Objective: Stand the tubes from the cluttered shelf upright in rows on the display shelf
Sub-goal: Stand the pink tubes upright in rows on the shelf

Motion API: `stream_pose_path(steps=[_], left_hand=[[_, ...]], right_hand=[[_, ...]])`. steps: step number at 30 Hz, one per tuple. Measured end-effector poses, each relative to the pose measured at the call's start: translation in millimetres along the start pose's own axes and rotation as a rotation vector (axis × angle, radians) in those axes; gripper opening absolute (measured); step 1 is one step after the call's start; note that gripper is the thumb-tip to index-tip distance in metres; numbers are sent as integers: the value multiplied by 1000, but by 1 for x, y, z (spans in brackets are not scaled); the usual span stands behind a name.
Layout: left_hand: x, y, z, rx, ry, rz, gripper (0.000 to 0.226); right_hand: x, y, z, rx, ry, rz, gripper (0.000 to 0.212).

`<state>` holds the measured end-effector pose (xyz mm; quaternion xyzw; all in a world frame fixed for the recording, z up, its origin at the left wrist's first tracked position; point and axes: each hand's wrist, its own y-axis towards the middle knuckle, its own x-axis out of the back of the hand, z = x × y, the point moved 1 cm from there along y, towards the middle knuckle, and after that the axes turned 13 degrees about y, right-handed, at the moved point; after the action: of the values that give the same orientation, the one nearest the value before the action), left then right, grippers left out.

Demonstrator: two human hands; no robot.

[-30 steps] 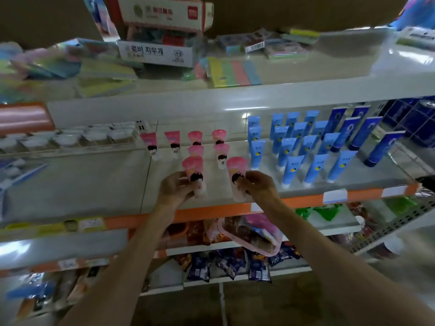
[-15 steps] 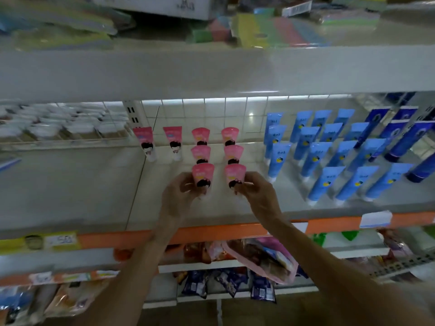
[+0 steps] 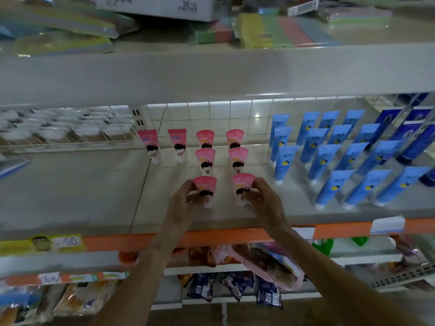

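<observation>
Two tubes held upright on the display shelf (image 3: 169,176).
Left hand (image 3: 186,201) grips left tube (image 3: 205,188), right hand (image 3: 261,196) right tube (image 3: 242,187); jerky release could topple both.

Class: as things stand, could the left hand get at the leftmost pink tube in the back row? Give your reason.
Probably yes, once it lets go. The left hand grips a front tube, but only bare shelf lies between it and the leftmost tube, with no tube in front.

display shelf (image 3: 70,196) | pink tubes (image 3: 205,158) upright, in rows | blue tubes (image 3: 323,161) at right
</observation>
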<state>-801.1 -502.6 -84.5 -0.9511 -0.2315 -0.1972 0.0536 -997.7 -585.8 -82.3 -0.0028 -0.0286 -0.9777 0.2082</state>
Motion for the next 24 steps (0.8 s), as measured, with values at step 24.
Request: stream_pose_path(steps=[24], left_hand=[[45, -48, 0, 122, 254, -59, 55]], right_hand=[[-11, -72, 10, 12, -410, -132, 39]])
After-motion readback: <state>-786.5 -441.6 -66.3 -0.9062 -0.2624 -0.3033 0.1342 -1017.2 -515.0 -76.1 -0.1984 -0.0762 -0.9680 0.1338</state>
